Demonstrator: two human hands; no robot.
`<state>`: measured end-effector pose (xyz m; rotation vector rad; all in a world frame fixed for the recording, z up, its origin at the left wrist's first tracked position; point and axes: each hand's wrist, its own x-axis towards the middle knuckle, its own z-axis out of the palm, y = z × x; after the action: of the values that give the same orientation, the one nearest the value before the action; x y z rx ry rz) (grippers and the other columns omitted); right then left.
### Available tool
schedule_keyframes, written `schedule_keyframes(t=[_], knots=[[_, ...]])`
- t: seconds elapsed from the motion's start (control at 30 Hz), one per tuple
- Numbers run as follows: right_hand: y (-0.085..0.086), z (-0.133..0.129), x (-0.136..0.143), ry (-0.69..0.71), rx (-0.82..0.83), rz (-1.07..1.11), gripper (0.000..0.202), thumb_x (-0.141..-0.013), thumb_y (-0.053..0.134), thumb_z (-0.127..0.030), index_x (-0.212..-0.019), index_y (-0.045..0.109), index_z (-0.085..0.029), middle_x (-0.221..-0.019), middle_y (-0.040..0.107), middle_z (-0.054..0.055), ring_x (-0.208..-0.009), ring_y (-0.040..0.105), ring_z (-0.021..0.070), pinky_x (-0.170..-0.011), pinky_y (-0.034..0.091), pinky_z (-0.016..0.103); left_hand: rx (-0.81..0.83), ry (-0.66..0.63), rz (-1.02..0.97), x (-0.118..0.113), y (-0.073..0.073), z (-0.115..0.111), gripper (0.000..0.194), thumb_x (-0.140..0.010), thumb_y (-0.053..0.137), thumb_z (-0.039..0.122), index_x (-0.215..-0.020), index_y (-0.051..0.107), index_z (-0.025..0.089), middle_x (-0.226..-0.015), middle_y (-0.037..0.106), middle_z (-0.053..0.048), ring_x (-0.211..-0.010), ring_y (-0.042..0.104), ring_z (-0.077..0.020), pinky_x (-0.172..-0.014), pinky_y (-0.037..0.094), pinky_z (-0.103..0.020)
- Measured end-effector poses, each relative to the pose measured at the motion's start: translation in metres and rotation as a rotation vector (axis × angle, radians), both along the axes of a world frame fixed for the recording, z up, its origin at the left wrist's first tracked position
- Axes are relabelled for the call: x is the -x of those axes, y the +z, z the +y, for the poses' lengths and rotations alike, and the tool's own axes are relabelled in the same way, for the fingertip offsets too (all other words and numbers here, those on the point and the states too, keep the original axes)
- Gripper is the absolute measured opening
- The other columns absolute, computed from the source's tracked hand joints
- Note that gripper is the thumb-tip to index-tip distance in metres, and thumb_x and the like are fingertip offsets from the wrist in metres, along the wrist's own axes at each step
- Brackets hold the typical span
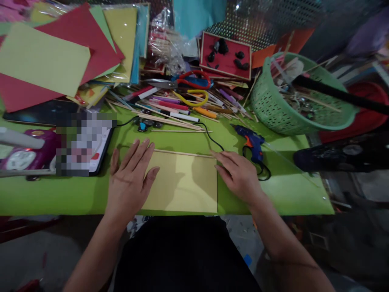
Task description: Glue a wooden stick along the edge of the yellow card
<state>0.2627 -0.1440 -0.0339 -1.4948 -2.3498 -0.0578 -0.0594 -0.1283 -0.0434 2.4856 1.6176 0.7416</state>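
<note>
A pale yellow sheet (188, 182) lies at the front edge of the green table, with a thin wooden stick (182, 153) along its far edge. My left hand (130, 174) rests flat over the sheet's left side, fingers spread, its fingertips by the stick's left end. At the sheet's far right corner, my right hand (238, 172) has its fingers drawn together at the stick's right end; whether they pinch it is too small to tell. Just beyond my right hand lies a blue glue gun (251, 140) with an orange trigger.
Behind are loose sticks (170, 119), markers, red-handled scissors (194, 80) and a red framed panel (226, 54). A green basket (273, 105) stands back right, a dark bottle-like object (334, 156) at right. At left are a phone (105, 142), a purple device (45, 150) and coloured sheets (42, 61).
</note>
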Motion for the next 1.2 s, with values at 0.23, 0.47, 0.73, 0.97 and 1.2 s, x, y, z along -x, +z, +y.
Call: schedule_keyframes(t=[0.23, 0.47, 0.73, 0.97, 1.2], knots=[[0.002, 0.002, 0.002, 0.033, 0.005, 0.018, 0.033, -0.104, 0.056, -0.022, -0.134, 0.07, -0.02, -0.117, 0.076, 0.011, -0.103, 0.069, 0.0282, -0.086, 0.054, 0.043, -0.008, 0.02, 0.021, 0.002, 0.002, 0.0, 0.05, -0.106, 0.049, 0.029, -0.156, 0.048, 0.026, -0.158, 0.056, -0.008, -0.154, 0.043, -0.0273, -0.132, 0.018, -0.056], [0.003, 0.002, 0.004, 0.03, 0.048, 0.007, 0.036, -0.104, 0.056, -0.023, -0.137, 0.07, -0.023, -0.117, 0.075, 0.01, -0.103, 0.064, 0.0286, -0.088, 0.051, 0.044, 0.028, -0.042, 0.069, 0.001, 0.002, 0.002, 0.049, -0.106, 0.051, 0.031, -0.154, 0.05, 0.032, -0.16, 0.054, -0.005, -0.157, 0.038, -0.0287, -0.132, 0.014, -0.061], [0.005, 0.004, 0.005, 0.022, 0.143, 0.02, 0.035, -0.105, 0.053, -0.026, -0.135, 0.071, -0.023, -0.121, 0.075, 0.011, -0.107, 0.065, 0.0286, -0.089, 0.052, 0.045, 0.075, -0.028, 0.07, 0.0, 0.002, 0.001, 0.051, -0.106, 0.05, 0.034, -0.157, 0.046, 0.037, -0.162, 0.051, -0.004, -0.158, 0.035, -0.0307, -0.131, 0.013, -0.066], [0.014, 0.004, -0.005, -0.108, -0.064, 0.261, 0.03, -0.104, 0.055, -0.021, -0.126, 0.075, -0.026, -0.112, 0.077, 0.008, -0.104, 0.069, 0.0242, -0.093, 0.052, 0.042, 0.092, -0.034, 0.012, 0.003, 0.0, 0.003, 0.055, -0.106, 0.048, 0.037, -0.16, 0.04, 0.039, -0.165, 0.046, 0.003, -0.157, 0.036, -0.0344, -0.132, 0.013, -0.067], [0.015, 0.004, -0.003, -0.116, -0.024, 0.284, 0.02, -0.103, 0.058, -0.025, -0.108, 0.077, -0.023, -0.101, 0.078, 0.008, -0.098, 0.07, 0.0241, -0.09, 0.053, 0.041, 0.085, -0.02, 0.032, 0.0, 0.002, 0.004, 0.052, -0.107, 0.045, 0.039, -0.159, 0.043, 0.031, -0.165, 0.046, 0.0, -0.155, 0.039, -0.0341, -0.132, 0.016, -0.066]])
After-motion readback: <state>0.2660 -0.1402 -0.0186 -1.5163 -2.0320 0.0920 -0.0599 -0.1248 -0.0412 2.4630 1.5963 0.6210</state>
